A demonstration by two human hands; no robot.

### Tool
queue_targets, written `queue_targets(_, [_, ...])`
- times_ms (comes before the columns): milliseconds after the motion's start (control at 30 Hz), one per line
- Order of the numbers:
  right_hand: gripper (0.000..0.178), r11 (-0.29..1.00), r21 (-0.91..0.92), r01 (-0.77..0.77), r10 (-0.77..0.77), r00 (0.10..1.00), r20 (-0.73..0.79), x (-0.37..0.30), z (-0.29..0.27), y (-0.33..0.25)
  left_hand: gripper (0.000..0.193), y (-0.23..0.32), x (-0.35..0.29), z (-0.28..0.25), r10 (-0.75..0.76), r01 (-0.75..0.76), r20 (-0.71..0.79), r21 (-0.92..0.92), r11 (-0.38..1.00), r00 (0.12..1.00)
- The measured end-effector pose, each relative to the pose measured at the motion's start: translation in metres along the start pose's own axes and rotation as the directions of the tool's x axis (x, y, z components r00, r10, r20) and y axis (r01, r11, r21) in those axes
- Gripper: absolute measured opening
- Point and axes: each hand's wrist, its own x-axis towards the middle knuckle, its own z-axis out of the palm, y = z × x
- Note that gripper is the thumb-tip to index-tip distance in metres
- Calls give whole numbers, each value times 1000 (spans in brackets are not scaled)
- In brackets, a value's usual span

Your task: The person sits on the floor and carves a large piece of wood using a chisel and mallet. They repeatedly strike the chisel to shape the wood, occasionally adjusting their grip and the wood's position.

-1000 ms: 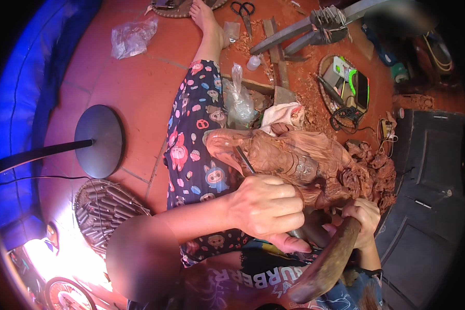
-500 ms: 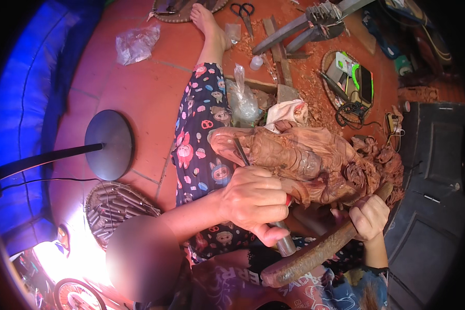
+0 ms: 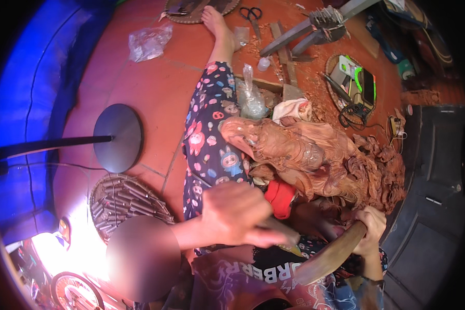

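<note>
My left hand, smeared by motion, is closed round a chisel; its dark thin blade points to the upper left over my patterned trousers, and its handle end sticks out to the right. My right hand grips a long wooden mallet, whose thick end slants down to the left in front of my shirt. Beyond both hands lies a reddish-brown wood carving with folds and curled detail, apart from the chisel. A red cloth shows between my left hand and the carving.
A round basket of several chisels stands at left, near a black lamp base. Beyond the carving are a plastic bag, a white cloth, scissors, a wooden stand and a tray of gadgets. Wood shavings litter the tiles.
My left hand has drawn the chisel off the carving, toward me and slightly left. The mallet's thick end has swung a little right. The whole view has shifted slightly.
</note>
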Motion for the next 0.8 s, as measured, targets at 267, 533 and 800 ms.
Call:
queue_targets(267, [60, 200, 807, -556, 505, 764, 401, -59, 40, -33, 22, -4, -175, -48, -839, 942, -446, 27, 335, 312])
queue_targets(533, [72, -297, 900, -320, 219, 894, 390, -57, 62, -19, 52, 4, -440, -98, -715, 883, -609, 50, -466, -343])
queue_targets(800, [63, -229, 893, -387, 235, 869, 436, -54, 74, -24, 52, -2, -524, -39, -687, 759, -367, -488, -431, -627])
